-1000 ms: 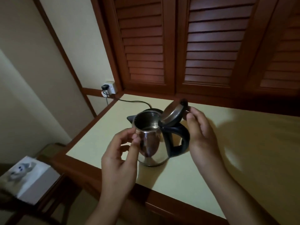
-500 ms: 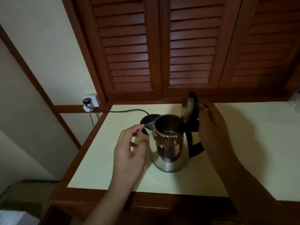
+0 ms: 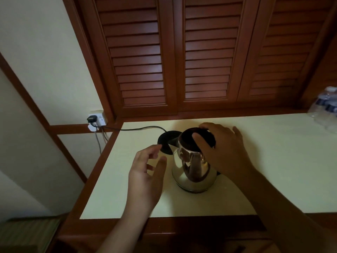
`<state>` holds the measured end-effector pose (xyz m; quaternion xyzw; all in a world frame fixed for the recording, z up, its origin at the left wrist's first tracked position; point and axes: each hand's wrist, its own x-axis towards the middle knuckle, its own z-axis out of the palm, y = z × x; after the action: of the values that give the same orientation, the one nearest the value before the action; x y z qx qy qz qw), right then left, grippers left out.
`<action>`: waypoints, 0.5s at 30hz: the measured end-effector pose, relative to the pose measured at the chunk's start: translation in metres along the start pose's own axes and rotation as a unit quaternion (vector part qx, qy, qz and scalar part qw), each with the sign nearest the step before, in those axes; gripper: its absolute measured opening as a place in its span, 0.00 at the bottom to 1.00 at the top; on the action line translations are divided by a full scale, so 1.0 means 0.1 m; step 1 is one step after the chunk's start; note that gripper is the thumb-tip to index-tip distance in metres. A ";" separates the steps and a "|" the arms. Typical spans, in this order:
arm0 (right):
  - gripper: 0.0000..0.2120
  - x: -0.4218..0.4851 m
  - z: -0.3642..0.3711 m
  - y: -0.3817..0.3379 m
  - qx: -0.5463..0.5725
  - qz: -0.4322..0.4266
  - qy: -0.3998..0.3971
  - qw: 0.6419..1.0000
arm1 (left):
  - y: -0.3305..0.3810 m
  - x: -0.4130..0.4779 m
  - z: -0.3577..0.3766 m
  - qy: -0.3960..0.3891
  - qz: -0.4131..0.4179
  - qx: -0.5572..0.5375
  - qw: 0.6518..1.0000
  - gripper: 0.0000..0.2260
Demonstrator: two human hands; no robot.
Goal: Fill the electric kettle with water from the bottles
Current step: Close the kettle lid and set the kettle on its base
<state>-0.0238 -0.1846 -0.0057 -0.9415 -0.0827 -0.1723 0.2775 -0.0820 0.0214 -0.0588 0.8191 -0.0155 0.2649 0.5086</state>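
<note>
A shiny steel electric kettle [image 3: 193,170] with a black lid stands on the cream counter [image 3: 273,161], just in front of its black base [image 3: 166,141]. My right hand [image 3: 221,152] lies flat over the lid, fingers spread and pressing down on it; the lid is down. My left hand [image 3: 145,172] hovers just left of the kettle, fingers loosely spread, touching nothing. Clear plastic water bottles [image 3: 326,110] with blue labels stand at the far right edge of the counter.
A black cord runs from the base to a wall socket [image 3: 96,120] at the back left. Dark wooden louvred doors [image 3: 182,57] rise behind the counter. The counter has a wooden front rim [image 3: 182,227].
The lid stood open under my right hand; now it is down with that hand pressing on top. My left hand has come off the kettle body. The view has swung right, revealing the bottles.
</note>
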 end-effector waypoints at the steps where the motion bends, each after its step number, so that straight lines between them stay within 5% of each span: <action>1: 0.24 0.00 -0.01 0.02 0.005 -0.002 0.001 1.000 | -0.01 0.01 0.01 0.000 0.007 0.007 1.000 0.17; 8: 0.20 -0.05 -0.09 0.19 0.078 -0.001 0.059 0.995 | 0.06 0.27 0.16 -0.035 0.044 0.014 0.998 0.15; 15: 0.25 -0.25 0.03 0.33 0.095 -0.042 0.118 0.988 | 0.08 0.48 0.48 -0.095 0.123 0.131 0.979 0.30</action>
<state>-0.0378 -0.2120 -0.0333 -0.8796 -0.1050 -0.2848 0.3663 -0.0229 -0.0108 -0.0468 0.8920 -0.1295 0.2464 0.3563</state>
